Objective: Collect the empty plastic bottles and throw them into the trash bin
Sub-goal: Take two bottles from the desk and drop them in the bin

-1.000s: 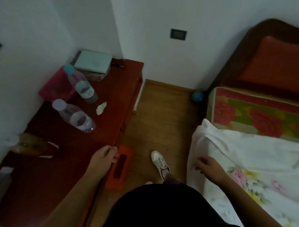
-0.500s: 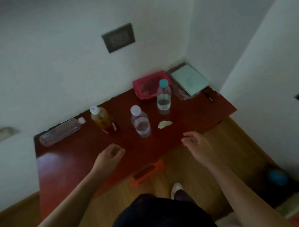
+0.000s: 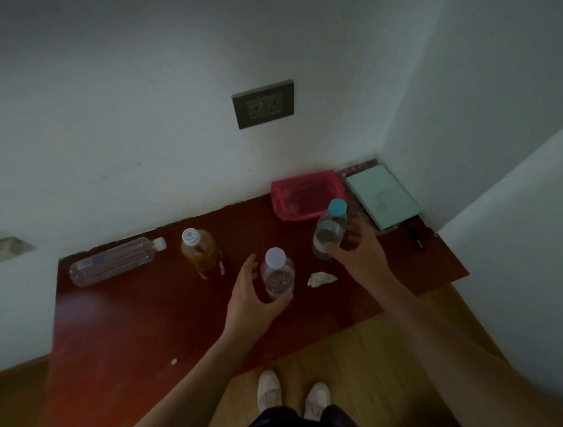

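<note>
Two small clear bottles stand on the dark red table [image 3: 123, 320]. My left hand [image 3: 250, 298] cups the white-capped bottle [image 3: 278, 274]: the thumb lies under its base and the fingers are spread just off its left side. My right hand [image 3: 359, 255] wraps the lower part of the blue-capped bottle [image 3: 331, 229], thumb in front and fingers behind. A long clear bottle [image 3: 114, 261] lies on its side at the table's back left. A bottle of amber liquid [image 3: 201, 252] stands beside it. No trash bin is in view.
A pink basket [image 3: 307, 196] and a pale green box [image 3: 382, 196] sit in the back right corner by the walls. A crumpled scrap of paper [image 3: 321, 279] lies between my hands. A wall socket [image 3: 263, 104] is above. My shoes [image 3: 293, 396] stand on wooden floor.
Both hands have reached forward over the table, the left to the white-capped bottle and the right to the blue-capped one. The view has swung further toward the wall.
</note>
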Demonstrator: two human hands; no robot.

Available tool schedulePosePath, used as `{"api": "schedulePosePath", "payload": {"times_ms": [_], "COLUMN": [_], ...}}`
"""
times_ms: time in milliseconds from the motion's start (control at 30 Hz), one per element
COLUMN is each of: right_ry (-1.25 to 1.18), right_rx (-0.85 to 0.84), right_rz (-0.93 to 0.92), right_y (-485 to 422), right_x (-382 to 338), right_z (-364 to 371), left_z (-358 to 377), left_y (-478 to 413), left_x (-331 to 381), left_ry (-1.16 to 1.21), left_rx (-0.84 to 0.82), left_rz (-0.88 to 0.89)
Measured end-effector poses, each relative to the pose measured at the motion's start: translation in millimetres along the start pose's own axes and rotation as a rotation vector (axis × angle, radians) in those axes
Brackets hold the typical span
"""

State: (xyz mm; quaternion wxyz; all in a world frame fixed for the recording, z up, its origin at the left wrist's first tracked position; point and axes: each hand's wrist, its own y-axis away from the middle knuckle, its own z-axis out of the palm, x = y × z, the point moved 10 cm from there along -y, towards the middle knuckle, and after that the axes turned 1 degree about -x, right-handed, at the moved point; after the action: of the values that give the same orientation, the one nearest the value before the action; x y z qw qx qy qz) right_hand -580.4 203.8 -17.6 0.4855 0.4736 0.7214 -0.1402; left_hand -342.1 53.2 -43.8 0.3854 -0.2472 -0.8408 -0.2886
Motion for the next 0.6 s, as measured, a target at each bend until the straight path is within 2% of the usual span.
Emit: {"api": "schedulePosePath", "payload": {"times_ms": [333, 467, 600], "right_ry": [0.057, 0.058, -0.035], "right_rx": [0.015, 0.021, -0.104], "right_rz": [-0.018, -0.066, -0.156], "right_y": [-21, -18, 4], "right_x": [-13, -20, -39], "right_z": [15, 18, 32], "left_z": [-11, -40, -78], "left_y": [-23, -10, 22], "left_x": [13, 13, 2], "left_ry": [0.054, 0.119, 0.213], "left_rx": [0.005, 0.084, 0.214], "left_rz": [0.048, 0.04, -0.007]}}
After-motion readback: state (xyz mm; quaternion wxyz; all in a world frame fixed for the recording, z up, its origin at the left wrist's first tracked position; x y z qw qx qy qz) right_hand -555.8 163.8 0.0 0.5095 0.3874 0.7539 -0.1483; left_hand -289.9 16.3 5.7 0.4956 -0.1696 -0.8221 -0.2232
